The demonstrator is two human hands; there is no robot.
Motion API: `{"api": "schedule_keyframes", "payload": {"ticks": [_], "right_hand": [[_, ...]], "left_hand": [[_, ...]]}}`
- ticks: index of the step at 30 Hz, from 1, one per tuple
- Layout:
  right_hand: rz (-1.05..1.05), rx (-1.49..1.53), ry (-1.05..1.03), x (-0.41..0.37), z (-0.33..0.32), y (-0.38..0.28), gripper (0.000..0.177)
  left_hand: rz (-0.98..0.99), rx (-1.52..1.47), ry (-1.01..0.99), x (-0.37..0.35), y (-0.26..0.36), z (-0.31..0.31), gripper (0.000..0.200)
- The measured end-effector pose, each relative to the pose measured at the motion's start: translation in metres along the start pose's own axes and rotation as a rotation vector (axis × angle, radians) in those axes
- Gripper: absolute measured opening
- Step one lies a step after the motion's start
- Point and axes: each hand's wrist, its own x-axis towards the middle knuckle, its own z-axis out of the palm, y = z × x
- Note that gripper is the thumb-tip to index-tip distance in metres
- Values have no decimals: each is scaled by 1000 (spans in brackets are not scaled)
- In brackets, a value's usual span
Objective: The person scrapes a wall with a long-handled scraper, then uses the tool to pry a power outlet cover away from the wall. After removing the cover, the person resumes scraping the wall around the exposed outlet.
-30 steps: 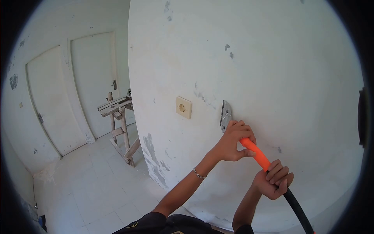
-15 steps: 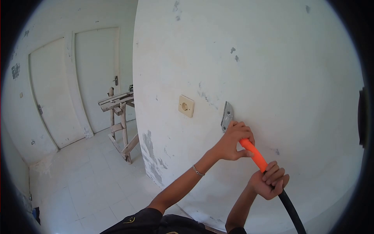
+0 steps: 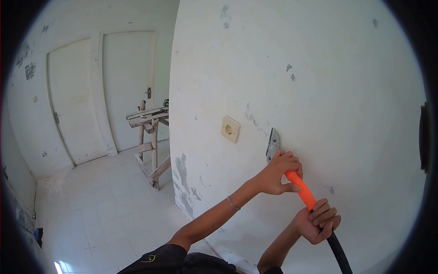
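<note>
Both my hands grip a long-handled scraper, whose grey metal head (image 3: 273,142) lies against the white wall (image 3: 346,105). My left hand (image 3: 280,172), with a bracelet at its wrist, is wrapped round the upper end of the orange grip (image 3: 306,195), just below the head. Lower down, my right hand (image 3: 317,223) is closed round the handle where orange meets black. The black shaft (image 3: 338,251) runs on down out of view. Part of the head's lower end is hidden behind my left fingers.
A cream wall socket (image 3: 230,129) sits left of the scraper head. Grey bare patches (image 3: 181,171) mark the wall near its left edge. Beyond that edge stand a rough wooden trestle (image 3: 148,119) and two white doors (image 3: 75,100) over a tiled floor (image 3: 100,205).
The view has swung slightly, so the scene appears farther right and lower. Relative to the socket, the scraper head has shifted slightly left and down. Both hands keep their grip.
</note>
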Motion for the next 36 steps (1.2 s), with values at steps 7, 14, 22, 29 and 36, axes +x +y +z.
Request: {"api": "schedule_keyframes", "payload": {"ticks": [7,14,22,29,36], "right_hand": [[78,-75,-13,-2,9,12,26],[123,-84,-48,-10,10,24,28],[182,-48,15,-3,4,28,31],[138,-43,23,-11,0,40,29],[118,13,48,-13,3,48,30]], "left_hand": [[-26,39,33,-2,-9,-12,41],[-29,37,47,-8,-23,-22,41],[-10,74,76,-7,-28,-15,42],[22,78,109,-6,-38,-24,45],[20,84,102,-7,-36,-23,49]]}}
